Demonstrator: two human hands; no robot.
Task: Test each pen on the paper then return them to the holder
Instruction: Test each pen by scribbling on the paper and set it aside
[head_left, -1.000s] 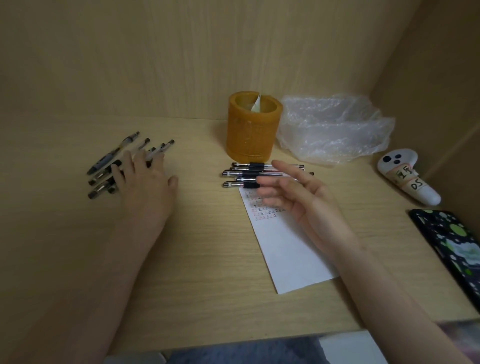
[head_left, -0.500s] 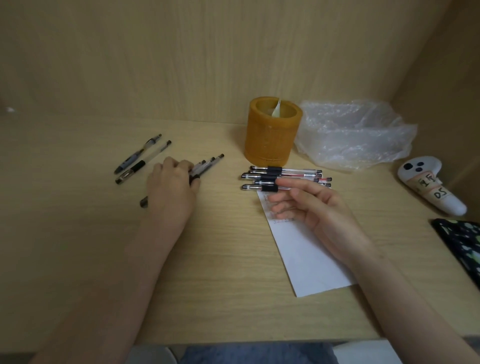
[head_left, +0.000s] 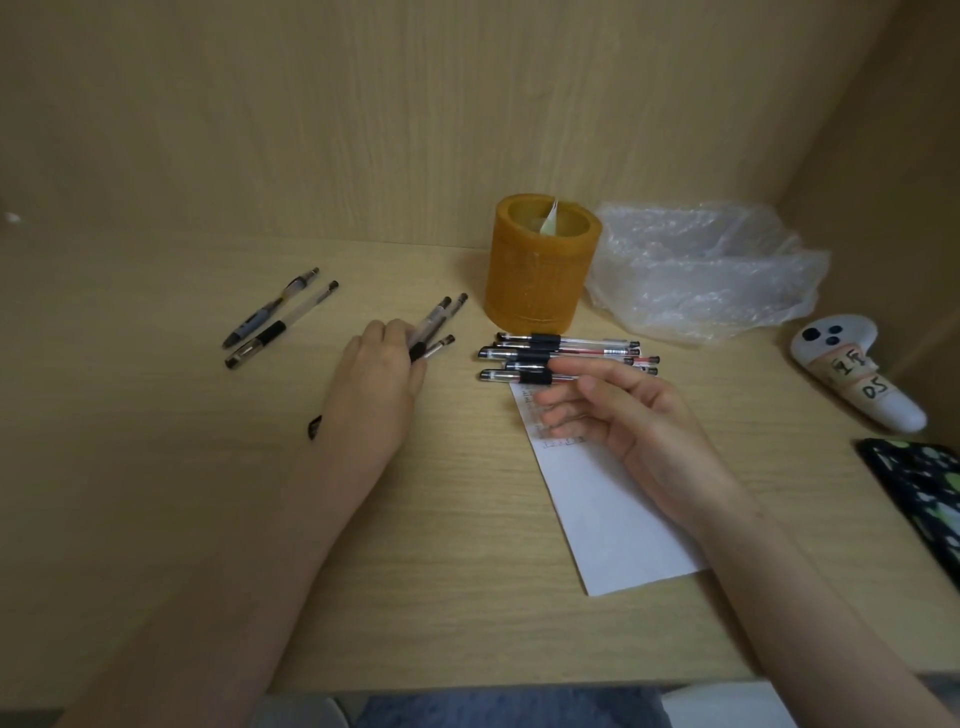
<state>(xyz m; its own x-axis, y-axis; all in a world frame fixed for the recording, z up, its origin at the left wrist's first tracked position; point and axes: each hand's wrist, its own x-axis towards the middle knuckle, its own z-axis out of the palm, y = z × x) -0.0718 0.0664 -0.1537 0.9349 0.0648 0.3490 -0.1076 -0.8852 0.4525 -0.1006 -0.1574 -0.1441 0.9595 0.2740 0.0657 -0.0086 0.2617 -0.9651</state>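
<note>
My left hand (head_left: 382, 371) grips a bunch of three pens (head_left: 439, 325), their ends pointing up and right toward the holder; one pen's tip shows under my wrist. The orange cylindrical holder (head_left: 537, 273) stands at the back with a paper scrap inside. Several pens (head_left: 561, 356) lie in a row in front of it, at the top of the white paper strip (head_left: 602, 514), which bears small scribbles. Two more pens (head_left: 275, 317) lie on the desk to the left. My right hand (head_left: 623, 415) hovers over the paper with relaxed fingers, holding nothing.
A crumpled clear plastic bag (head_left: 701, 275) lies right of the holder. A white controller (head_left: 857, 379) with a handwritten label rests at the far right, and a dark patterned case (head_left: 919, 493) sits at the right edge. Wooden walls close in behind and on the right.
My left hand has closed round three pens from the left group and carried them right toward the holder, leaving two behind. My right hand's fingers have curled in slightly over the paper.
</note>
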